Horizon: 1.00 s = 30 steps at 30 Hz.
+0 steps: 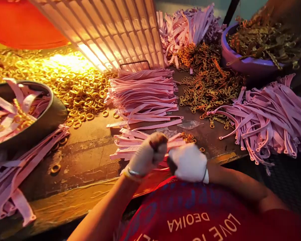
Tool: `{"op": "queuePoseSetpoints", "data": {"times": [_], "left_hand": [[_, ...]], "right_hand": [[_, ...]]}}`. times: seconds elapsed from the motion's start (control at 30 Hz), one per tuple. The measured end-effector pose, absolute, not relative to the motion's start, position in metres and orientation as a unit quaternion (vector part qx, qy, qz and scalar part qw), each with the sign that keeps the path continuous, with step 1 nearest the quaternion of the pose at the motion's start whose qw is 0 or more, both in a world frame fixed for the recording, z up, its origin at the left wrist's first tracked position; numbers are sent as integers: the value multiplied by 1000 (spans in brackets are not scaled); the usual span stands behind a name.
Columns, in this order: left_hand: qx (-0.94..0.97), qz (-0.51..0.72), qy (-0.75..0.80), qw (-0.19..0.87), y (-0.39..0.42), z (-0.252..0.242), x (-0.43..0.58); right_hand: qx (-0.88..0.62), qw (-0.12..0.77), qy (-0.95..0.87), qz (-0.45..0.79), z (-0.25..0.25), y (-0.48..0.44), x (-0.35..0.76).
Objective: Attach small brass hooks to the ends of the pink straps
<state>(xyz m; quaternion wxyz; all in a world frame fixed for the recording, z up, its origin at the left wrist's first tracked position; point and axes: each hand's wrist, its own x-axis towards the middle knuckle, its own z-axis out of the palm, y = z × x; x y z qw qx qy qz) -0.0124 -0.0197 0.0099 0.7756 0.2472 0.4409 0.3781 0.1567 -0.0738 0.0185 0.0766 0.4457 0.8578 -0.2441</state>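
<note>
Both gloved hands are close together over the table's front edge. My left hand [147, 154], in a pale glove with dark fingertips, is closed, its fingers curled. Right beside it my right hand [189, 163], in a white glove, is also closed with the back of the hand towards me. Whatever they hold is hidden by the fingers. Just behind them lies a small group of pink straps [127, 142]. Farther back is a larger stack of pink straps [145, 93] laid side by side. A few small gold metal fittings [189, 137] lie behind the right hand.
Gold rings [82, 93] are heaped at the left, near a dark bowl [43, 124] of straps. Gold clasp-like pieces [205, 83] form a pile at the right, by a purple tub [251, 67]. More pink straps [273, 117] hang over the right edge. A ribbed panel [115, 30] stands behind.
</note>
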Motion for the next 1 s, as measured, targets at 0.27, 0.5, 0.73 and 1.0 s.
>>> {"op": "queuePoseSetpoints", "data": {"times": [0.27,0.5,0.73,1.0], "left_hand": [[428,394,459,671,42,36,6],[559,259,477,627,7,14,23],[478,300,507,652,3,3,28],[503,288,491,651,22,-10,22]], "right_hand": [[526,-152,776,-313,13,-55,188],[603,-126,764,-192,9,-36,208],[565,-45,809,-154,11,-19,188],[631,-97,745,-196,-5,-27,186]]}}
